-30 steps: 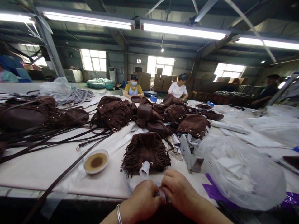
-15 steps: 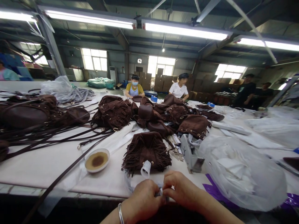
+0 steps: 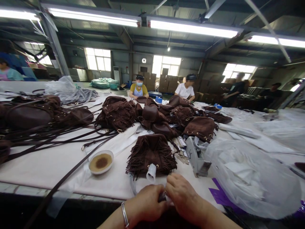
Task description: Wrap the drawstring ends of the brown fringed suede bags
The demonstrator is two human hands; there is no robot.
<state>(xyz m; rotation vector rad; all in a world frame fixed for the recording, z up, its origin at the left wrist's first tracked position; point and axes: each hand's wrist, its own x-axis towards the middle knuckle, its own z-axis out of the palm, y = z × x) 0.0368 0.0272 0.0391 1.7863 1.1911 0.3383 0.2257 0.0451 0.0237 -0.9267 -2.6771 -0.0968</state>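
A dark brown fringed bag lies on the table in front of me. A whitish translucent wrap, rolled into a tube, sticks out between two gold-coloured rings at its near edge. Just in front of the bag, at the table's near edge, my left hand and my right hand meet with fingers closed. Between the fingertips shows a bit of pale, thin material, mostly hidden, so its kind is unclear. A strip of clear plastic curves from under the bag towards my left hand.
A shallow bowl of brownish stuff stands left of the bag. On the right are a grey metal holder and a large plastic bag of white material. More brown bags and long straps cover the table's middle and left. Co-workers sit across.
My right hand's fingers have curled in closer against my left hand. The whole view has shifted slightly. A standing person at the far right has changed position.
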